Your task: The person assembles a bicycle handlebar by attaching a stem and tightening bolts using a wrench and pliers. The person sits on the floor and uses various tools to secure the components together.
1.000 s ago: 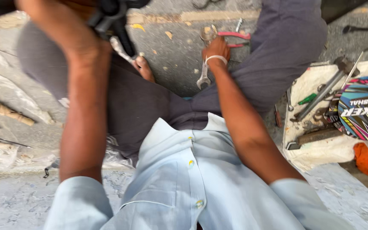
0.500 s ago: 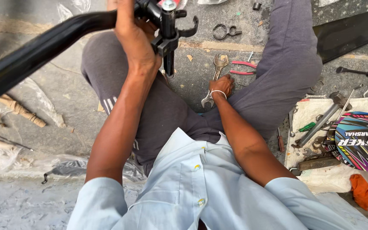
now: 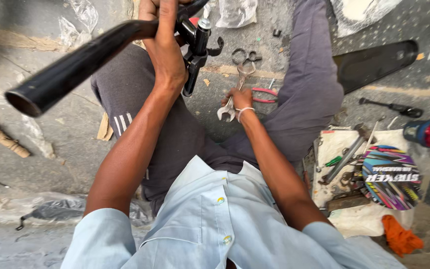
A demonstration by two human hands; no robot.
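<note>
My left hand [image 3: 162,42] is raised and closed round a black bicycle handlebar tube [image 3: 75,65] that runs from the upper middle out to the left, its open end facing me. A black brake lever clamp [image 3: 197,47] hangs on the bar just right of that hand. My right hand [image 3: 239,99] reaches down to the ground between my legs and grips a metal open-ended spanner [image 3: 230,102] lying on the concrete. Red-handled pliers [image 3: 264,94] lie right beside it.
A white cloth [image 3: 354,219] at the right carries several metal tools and a colourful round disc [image 3: 390,177]. A red and blue lamp [image 3: 426,133], a black flat part [image 3: 374,62], an orange rag [image 3: 399,238] and plastic wrapping [image 3: 51,209] lie around. Wooden sticks [image 3: 1,137] rest at left.
The handlebar has come up and closer in my left hand. My right hand has stayed down on the spanner by the pliers. The view has tilted further down.
</note>
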